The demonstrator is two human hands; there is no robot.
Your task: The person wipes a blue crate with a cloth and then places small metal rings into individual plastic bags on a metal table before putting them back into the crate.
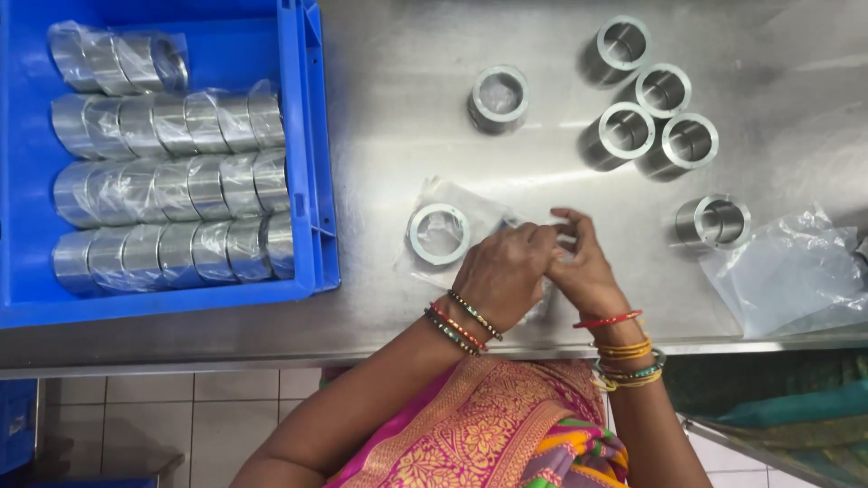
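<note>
Your left hand (502, 271) and right hand (583, 267) meet near the table's (389, 136) front edge, fingers pinched on a clear bag (470, 217). A ring (438, 233) lies inside it, just left of your left hand, bore up.

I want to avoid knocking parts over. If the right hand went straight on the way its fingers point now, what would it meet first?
The right hand points up and slightly left, away from the person. The steel table looks bare there; the first thing is probably the lone metal ring, though the exact line is unclear.
</note>
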